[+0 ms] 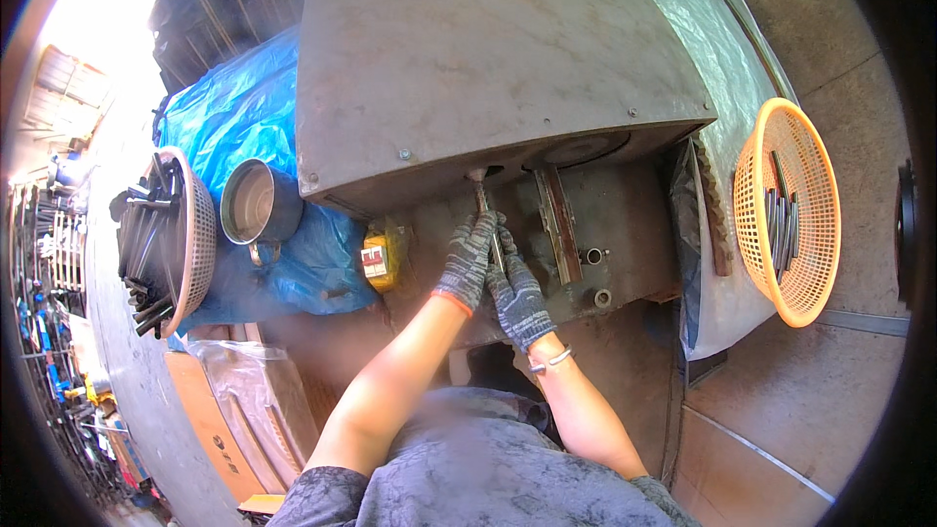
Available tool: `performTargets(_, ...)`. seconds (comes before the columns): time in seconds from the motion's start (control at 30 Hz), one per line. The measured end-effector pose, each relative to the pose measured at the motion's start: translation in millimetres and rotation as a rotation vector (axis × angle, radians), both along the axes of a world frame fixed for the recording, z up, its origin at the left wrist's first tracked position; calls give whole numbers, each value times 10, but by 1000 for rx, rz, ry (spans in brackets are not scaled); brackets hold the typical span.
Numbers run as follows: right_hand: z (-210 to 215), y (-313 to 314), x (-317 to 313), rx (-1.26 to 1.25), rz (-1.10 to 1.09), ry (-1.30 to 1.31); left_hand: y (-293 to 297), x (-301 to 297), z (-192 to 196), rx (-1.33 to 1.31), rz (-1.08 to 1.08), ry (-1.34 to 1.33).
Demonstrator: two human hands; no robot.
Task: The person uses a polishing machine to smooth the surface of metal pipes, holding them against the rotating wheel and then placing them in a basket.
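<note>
Both hands wear grey knitted gloves and are close together under the front edge of a large grey metal machine housing (498,39). My left hand (468,259), with an orange cuff, is closed around a slim metal tube (482,197). The tube's far end reaches up to a small opening under the housing. Against the tube's near part, my right hand (520,301) is closed from the other side, its fingertips beside the left hand's. A bracelet circles the right wrist. Right of the hands, a rusty metal bar (557,224) slopes down from a dark round part.
An orange basket (828,234) with several dark rods stands at the right. At the left are a pale basket (200,244) full of dark tubes, a metal mug (278,205) on blue plastic sheeting (234,98), and a yellow switch box (387,259). Cardboard (215,429) leans below.
</note>
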State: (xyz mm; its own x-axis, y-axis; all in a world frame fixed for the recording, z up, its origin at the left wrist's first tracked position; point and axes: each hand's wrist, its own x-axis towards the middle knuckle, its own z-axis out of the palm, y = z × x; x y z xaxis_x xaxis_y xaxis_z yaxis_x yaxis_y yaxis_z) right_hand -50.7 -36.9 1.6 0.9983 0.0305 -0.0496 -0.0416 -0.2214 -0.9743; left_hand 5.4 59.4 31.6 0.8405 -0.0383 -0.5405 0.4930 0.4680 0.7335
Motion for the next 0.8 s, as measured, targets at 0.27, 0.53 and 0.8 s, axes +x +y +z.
performTargets(0.27,261,115,54,-111,-20,-17,37,91,13,4,17,34)
performTargets(0.53,245,50,25,-72,-32,24,55,114,31,-22,-61,57)
performTargets(0.8,206,-463,-248,212,-213,205,-437,-188,-117,-13,-200,-8)
